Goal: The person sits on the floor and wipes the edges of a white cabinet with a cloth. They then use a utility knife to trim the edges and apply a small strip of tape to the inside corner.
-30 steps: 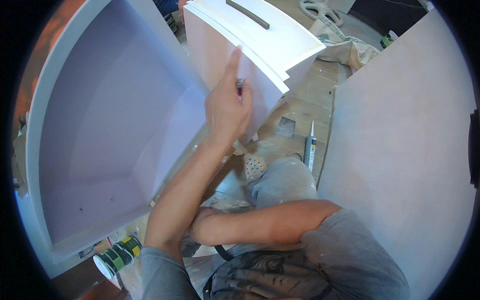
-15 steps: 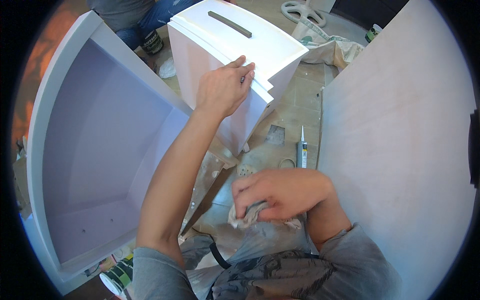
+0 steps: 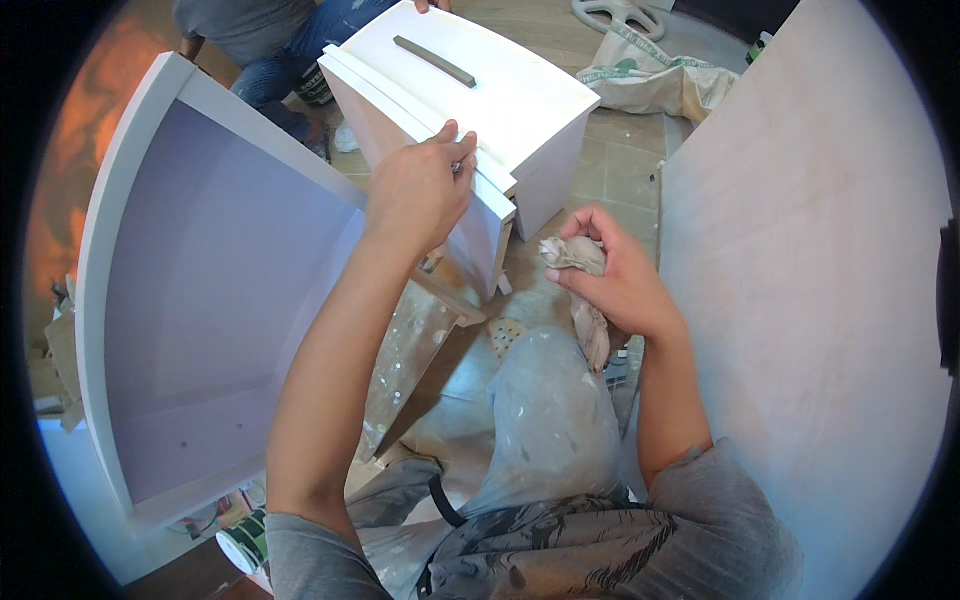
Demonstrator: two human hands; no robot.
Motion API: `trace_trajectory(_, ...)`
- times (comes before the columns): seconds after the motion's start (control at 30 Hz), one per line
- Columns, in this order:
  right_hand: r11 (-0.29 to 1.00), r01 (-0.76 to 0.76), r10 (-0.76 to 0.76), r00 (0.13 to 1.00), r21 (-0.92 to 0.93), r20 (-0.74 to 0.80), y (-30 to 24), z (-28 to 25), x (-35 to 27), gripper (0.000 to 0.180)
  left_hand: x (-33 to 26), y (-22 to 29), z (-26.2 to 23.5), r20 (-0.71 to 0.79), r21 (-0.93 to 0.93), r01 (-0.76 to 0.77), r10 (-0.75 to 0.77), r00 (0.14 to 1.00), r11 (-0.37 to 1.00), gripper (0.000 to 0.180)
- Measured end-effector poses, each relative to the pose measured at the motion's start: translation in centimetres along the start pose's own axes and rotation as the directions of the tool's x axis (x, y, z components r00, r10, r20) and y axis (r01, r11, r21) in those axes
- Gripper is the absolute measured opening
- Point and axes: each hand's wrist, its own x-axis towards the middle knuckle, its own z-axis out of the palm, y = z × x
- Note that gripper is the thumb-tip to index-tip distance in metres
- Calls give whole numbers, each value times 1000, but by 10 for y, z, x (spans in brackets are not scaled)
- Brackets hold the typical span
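Observation:
A white drawer-like piece (image 3: 510,105) with a curved upper face and a dark bar handle (image 3: 434,61) stands ahead of me. My left hand (image 3: 420,190) grips its near stepped edge, fingers over the top; the thumb is hidden. A small shiny thing, perhaps a ring, shows at those fingers. In my right hand (image 3: 625,280) is a crumpled beige cloth (image 3: 580,257), pinched between thumb and fingers, its loose end hanging down. That hand is raised to the right of the piece, apart from it.
A white cabinet shell (image 3: 220,290) with a lilac inside stands at left, a large pale panel (image 3: 800,250) at right. Under my left arm is a paint-spotted board (image 3: 405,350). Another person's hand (image 3: 432,5) touches the piece's far edge. A sack (image 3: 660,80) lies behind.
My right hand has lifted the cloth from near my lap, forward and to the right. My left hand stays on the edge. Another person's hand now shows at the far edge.

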Motion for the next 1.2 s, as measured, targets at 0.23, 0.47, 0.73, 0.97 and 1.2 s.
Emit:
trace_trajectory(0.23, 986, 120, -102, 983, -116, 154, -9, 3, 13, 77, -17, 2, -9, 61, -15, 12, -11, 998, 1000, 51)
trace_trajectory(0.47, 963, 166, -130, 976, -210, 176, -10, 18, 10, 87, -47, -15, -7, -88, -198, 108, -127, 988, 974, 65)
trace_trajectory(0.73, 980, 103, -78, 986, -172, 146, -2, 26, 11, 87, -79, -19, 12, -67, 0, -61, 61, 996, 998, 88)
trace_trajectory(0.97, 998, -40, 50, 982, -58, 181, 0, 20, 19, 82, -41, 6, 19, 7, 99, -185, 185, 983, 978, 85)
trace_trajectory(1.2, 993, 117, -121, 968, 30, 219, 12, 16, 20, 80, -27, -1, 10, 21, 107, -185, 184, 983, 977, 62)
